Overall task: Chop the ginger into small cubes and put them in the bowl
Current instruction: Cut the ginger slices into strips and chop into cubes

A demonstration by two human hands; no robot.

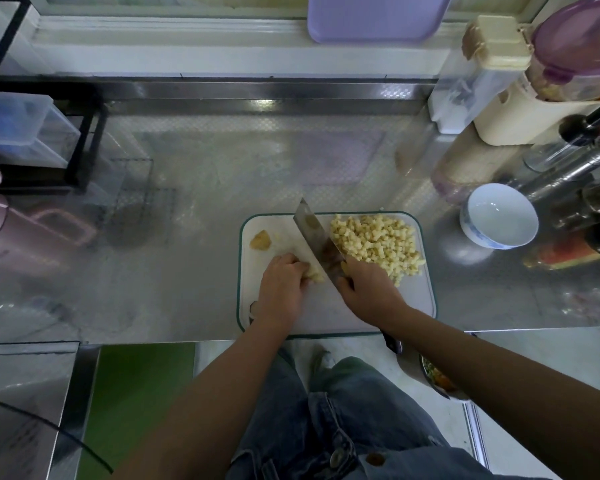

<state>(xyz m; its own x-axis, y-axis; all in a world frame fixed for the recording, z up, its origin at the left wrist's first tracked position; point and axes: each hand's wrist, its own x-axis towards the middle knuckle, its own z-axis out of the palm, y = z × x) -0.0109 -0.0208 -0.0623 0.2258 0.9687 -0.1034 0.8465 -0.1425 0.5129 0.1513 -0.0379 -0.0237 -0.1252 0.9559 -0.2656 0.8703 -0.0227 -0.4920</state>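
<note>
head view.

1. cutting board (414,299): white with a green rim, lying flat on the stainless steel counter (187,237) at the near edge, in front of the person.
2. left hand (281,285): fingers curled down onto the ginger piece (315,274), pinning it against the board at left of centre. only the right end of the piece shows past the fingertips.
3. right hand (368,289): clenched around the handle of the cleaver (314,233). the handle itself is covered by the hand. the blade runs diagonally away from the person, towards the far left. its lower part sits just beside the exposed end of the ginger piece; whether the edge is in the ginger cannot be told.
4. ginger cubes (378,244): a loose pale yellow heap on the far right part of the board, to the right of the blade and touching the right hand's far side.
5. ginger offcut (261,240): a single brownish lump on the far left of the board, apart from the left hand.
6. bowl (478,233): white with a blue pattern on the outer wall, upright on the counter just beside the board's far right corner, not touching it.
7. background: a purple tray (374,15) leans against the far wall. bottles and a cream container (492,43) stand at the right.
</note>
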